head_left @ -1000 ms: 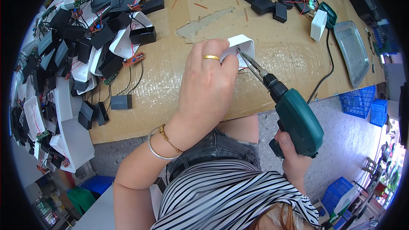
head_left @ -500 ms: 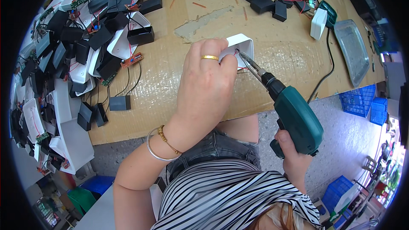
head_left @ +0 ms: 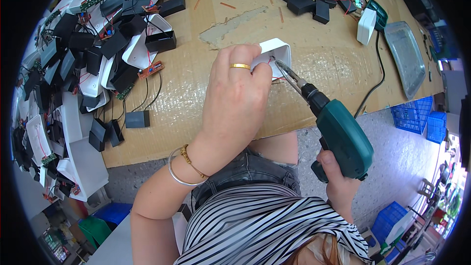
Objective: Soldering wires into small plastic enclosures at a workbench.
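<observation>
My left hand (head_left: 238,86), with a gold ring on one finger, is closed around the near left side of a white plastic casing (head_left: 282,48) that stands tilted on the table. Thin red wires (head_left: 278,78) show at the casing's opening. From the right, my right hand (head_left: 337,172) grips a green pistol-shaped soldering gun (head_left: 345,135) by its handle. Two slim metal prongs run from the tool's black collar into the casing, and their tips meet close to its inner wall. My left fingertips are partly hidden behind the casing's edge.
A heap of white casings, black boxes (head_left: 160,41) and circuit boards (head_left: 150,69) covers the left. More black boxes (head_left: 300,5) lie at the back right. A metal tray (head_left: 406,61), a white-and-green block (head_left: 366,26) and a black cable (head_left: 377,86) are on the right.
Almost nothing differs. The casing and my left hand have shifted very slightly to the left; the soldering gun's tips stay inside the casing.
</observation>
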`<state>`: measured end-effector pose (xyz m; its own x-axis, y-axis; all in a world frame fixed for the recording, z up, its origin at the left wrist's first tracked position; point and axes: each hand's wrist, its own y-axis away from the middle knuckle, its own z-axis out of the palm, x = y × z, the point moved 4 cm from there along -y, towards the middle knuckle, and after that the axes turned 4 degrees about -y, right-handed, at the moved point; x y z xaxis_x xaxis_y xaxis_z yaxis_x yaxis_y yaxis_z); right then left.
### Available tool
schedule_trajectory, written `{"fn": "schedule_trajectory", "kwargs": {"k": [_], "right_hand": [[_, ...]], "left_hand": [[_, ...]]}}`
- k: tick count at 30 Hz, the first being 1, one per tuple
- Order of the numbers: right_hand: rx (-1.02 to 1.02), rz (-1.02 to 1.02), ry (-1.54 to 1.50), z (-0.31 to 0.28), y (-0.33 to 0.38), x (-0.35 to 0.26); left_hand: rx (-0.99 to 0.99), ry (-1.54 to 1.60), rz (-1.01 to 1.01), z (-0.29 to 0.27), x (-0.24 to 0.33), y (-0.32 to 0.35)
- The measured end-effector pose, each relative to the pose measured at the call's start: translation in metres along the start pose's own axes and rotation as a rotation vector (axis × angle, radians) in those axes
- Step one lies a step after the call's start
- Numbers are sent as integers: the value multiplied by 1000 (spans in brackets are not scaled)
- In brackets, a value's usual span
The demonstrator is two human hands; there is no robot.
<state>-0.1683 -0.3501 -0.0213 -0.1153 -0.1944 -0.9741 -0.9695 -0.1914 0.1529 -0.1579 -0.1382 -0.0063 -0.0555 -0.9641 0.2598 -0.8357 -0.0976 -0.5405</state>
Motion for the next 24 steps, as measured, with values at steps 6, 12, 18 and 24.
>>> {"fn": "schedule_trajectory", "kwargs": {"k": [6, 12, 18, 24], "right_hand": [[-14, 15, -47, -2, 9, -9], [38, -65, -103, -4, 7, -16], [64, -44, -98, -5, 8, -13], [64, -10, -92, -8, 9, -12]], "left_hand": [[-6, 0, 2, 1, 0, 2], [4, 2, 1, 0, 0, 0], [13, -10, 14, 1, -1, 1], [-12, -17, 21, -1, 1, 0]]}}
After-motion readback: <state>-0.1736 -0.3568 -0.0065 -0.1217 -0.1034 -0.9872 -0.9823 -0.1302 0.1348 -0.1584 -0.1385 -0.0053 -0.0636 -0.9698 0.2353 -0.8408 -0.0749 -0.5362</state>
